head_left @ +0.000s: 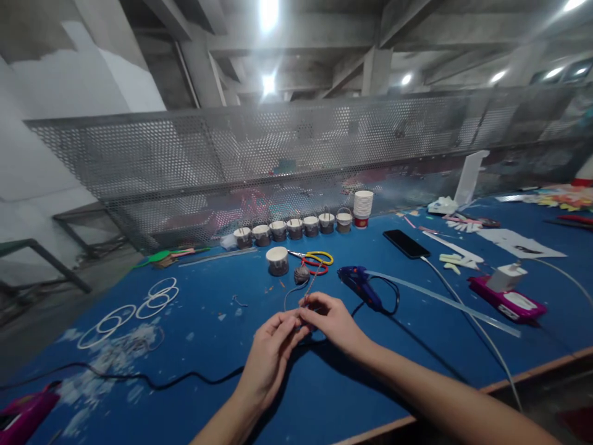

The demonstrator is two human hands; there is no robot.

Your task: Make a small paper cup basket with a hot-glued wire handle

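Note:
Close together over the blue table, my left hand point(273, 346) and my right hand point(331, 321) pinch a thin grey-brown cord point(286, 300) between their fingertips. Much of the held part is hidden by the fingers. A twisted stretch of it rises above my right hand, and one strand loops toward a small dark ball of yarn point(302, 274). Just beyond lie scissors point(319, 258) with a yellow and a red handle. Left of the ball stands a single paper cup point(277, 261) with a dark lower wall.
Behind stand a row of similar cups point(294, 228) and a stack of paper cups point(363, 209). To the right are a blue glue gun point(359, 285), a phone point(406, 243) and a pink power strip point(507, 300). White rings point(107, 324) lie left; a black cable point(157, 386) crosses the table.

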